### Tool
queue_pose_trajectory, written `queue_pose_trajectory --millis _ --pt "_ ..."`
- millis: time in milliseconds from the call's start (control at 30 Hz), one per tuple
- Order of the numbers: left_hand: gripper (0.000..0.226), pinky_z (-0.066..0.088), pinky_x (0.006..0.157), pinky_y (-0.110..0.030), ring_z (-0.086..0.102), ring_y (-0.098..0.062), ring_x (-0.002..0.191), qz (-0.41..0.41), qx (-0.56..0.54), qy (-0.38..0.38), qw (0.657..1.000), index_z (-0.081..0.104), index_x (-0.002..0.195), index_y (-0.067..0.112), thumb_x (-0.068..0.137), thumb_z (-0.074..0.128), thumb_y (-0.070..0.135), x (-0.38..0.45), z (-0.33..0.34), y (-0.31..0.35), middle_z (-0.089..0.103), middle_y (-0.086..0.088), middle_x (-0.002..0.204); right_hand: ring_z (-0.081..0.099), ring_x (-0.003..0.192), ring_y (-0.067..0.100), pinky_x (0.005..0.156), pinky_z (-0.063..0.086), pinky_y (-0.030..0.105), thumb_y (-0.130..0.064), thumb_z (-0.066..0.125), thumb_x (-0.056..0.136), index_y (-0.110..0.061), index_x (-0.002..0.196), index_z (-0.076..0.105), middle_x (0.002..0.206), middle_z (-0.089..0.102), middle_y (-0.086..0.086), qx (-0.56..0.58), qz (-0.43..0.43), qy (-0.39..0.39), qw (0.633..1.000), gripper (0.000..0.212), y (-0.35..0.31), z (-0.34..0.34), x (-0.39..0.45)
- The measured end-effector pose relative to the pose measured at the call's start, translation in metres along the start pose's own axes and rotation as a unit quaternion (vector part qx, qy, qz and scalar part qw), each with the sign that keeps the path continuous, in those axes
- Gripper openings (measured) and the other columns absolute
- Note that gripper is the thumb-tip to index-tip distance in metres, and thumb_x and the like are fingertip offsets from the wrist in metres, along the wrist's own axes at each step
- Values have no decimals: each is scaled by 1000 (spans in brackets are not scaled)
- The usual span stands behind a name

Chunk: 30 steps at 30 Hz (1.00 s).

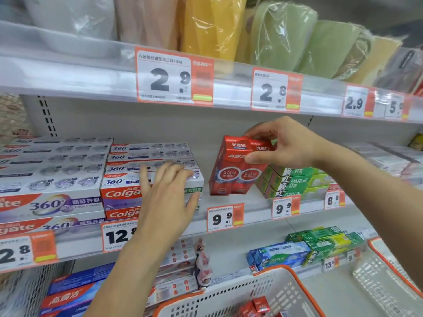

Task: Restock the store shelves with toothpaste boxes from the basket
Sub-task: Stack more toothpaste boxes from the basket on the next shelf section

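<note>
— Why are the two red cardboard toothpaste boxes pinched at their tops by the right hand?

— They are being stood upright on the white metal shelf, beside the green boxes.

— And the left hand?

— Spread flat against the stacked white Colgate boxes, probably for steadying; nothing is gripped. More red boxes are seen in the white plastic basket.
</note>
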State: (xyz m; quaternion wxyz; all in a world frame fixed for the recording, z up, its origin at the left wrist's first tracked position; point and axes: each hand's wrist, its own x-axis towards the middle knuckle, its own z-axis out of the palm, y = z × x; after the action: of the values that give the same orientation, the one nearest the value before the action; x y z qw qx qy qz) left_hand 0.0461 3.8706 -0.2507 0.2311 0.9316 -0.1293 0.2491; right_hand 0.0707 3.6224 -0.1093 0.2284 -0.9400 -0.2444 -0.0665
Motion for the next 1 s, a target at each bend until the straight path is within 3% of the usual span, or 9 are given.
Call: queue_pose_trajectory --millis 133,533,1000 --pt "47 -3 118 -54 49 -23 130 -7 20 10 1000 62 124 24 83 72 45 0 10 6 59 2 129 70 86 -1 83 56 23 -33 83 80 -19 114 72 99 76 -11 -36 -11 -16 999 39 3 19 12" --pt "50 21 111 -49 50 -22 123 -15 13 65 998 63 119 24 78 77 49 5 23 4 59 4 127 72 97 13 93 57 40 -27 80 83 -15 119 65 109 75 -4 58 57 -118 990 41 19 39 43" --pt "48 26 108 -48 53 -23 120 -31 26 106 994 66 119 23 80 74 50 6 33 5 63 4 122 75 94 18 90 59 49 -40 82 66 -19 110 70 103 77 2 219 113 -46 968 50 35 61 33"
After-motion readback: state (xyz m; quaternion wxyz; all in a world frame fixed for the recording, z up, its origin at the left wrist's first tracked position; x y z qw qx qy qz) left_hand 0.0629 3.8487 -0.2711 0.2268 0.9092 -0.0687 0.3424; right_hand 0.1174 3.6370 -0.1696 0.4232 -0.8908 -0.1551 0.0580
